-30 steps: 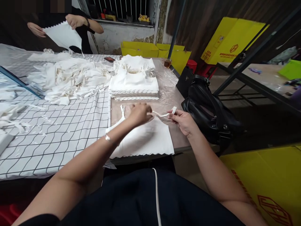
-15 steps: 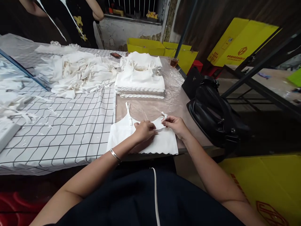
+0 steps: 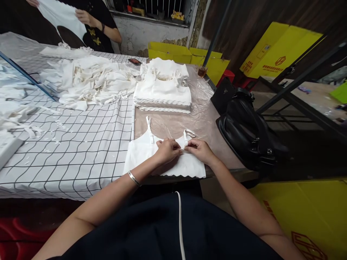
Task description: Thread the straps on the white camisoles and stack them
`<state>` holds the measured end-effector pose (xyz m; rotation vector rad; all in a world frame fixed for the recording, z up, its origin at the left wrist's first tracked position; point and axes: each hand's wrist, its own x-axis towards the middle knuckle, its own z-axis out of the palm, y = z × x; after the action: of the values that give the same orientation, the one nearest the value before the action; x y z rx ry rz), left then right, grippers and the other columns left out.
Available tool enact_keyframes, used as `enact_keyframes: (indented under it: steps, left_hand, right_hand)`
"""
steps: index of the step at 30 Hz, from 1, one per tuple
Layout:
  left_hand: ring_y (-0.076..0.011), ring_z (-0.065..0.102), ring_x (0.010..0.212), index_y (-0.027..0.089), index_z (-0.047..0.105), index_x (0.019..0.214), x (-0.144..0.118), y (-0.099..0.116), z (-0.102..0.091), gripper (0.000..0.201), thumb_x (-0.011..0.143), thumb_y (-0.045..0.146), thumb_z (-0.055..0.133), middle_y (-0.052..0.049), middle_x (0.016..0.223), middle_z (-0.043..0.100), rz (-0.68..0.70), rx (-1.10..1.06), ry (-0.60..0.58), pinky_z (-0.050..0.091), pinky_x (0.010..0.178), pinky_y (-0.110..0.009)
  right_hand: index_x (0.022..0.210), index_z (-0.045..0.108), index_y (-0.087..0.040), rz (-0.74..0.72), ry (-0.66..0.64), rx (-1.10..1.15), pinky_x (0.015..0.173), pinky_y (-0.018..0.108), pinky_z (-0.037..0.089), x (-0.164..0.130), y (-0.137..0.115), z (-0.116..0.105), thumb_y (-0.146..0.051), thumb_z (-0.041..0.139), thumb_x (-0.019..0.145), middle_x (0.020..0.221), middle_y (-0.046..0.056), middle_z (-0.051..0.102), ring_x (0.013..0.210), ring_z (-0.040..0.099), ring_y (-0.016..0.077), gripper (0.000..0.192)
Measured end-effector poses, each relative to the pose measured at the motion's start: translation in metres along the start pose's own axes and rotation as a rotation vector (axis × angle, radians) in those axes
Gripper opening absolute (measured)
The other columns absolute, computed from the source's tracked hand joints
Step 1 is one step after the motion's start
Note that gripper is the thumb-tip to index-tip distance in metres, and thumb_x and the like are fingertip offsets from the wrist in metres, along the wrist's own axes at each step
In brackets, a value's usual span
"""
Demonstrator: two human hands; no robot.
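Observation:
A white camisole top point(image 3: 141, 155) lies flat at the near edge of the table point(image 3: 200, 119), its scalloped hem toward me and its two thin straps pointing away. My left hand point(image 3: 167, 150) and my right hand point(image 3: 199, 149) rest side by side on its upper edge, near the right strap point(image 3: 187, 135). Both pinch the fabric or strap there with closed fingers. A silver bangle sits on my left wrist.
A neat stack of folded white tops point(image 3: 162, 94) stands behind, a loose heap of white garments point(image 3: 89, 81) to its left on the checked cloth point(image 3: 76, 148). A black handbag point(image 3: 244, 126) sits at the table's right edge. Another person point(image 3: 89, 18) holds up a white garment far left. Yellow boxes point(image 3: 279, 43) stand around.
The right strap, held stretched in the air between my hands, has come down onto the table. Both hands moved down and together onto the top's upper edge.

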<state>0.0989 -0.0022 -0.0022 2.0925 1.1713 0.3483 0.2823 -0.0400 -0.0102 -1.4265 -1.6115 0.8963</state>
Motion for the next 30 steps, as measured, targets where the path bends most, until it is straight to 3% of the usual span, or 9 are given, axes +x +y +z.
enact_keyframes:
  steps: [20,30]
  left_hand:
    - [-0.0259,0.055,0.103,0.016,0.067,0.072,0.0,0.002,0.004,0.017,0.085,0.026,0.062,-0.004,0.088,0.068,0.011,-0.023,-0.012,0.028,0.091,-0.045]
    - [-0.0264,0.055,0.102,0.016,0.069,0.076,0.0,0.001,0.003,0.011,0.082,0.025,0.066,-0.004,0.088,0.069,0.002,-0.072,0.014,0.027,0.094,-0.046]
  right_hand:
    - [0.067,0.061,-0.019,-0.07,0.008,0.015,0.061,0.027,0.041,-0.001,0.002,0.012,-0.038,0.065,0.074,0.067,0.0,0.058,0.066,0.052,0.0166,0.021]
    - [0.068,0.063,-0.019,-0.061,0.032,-0.055,0.065,0.028,0.043,-0.006,0.007,0.0,-0.037,0.066,0.075,0.07,0.001,0.059,0.069,0.054,0.0174,0.02]
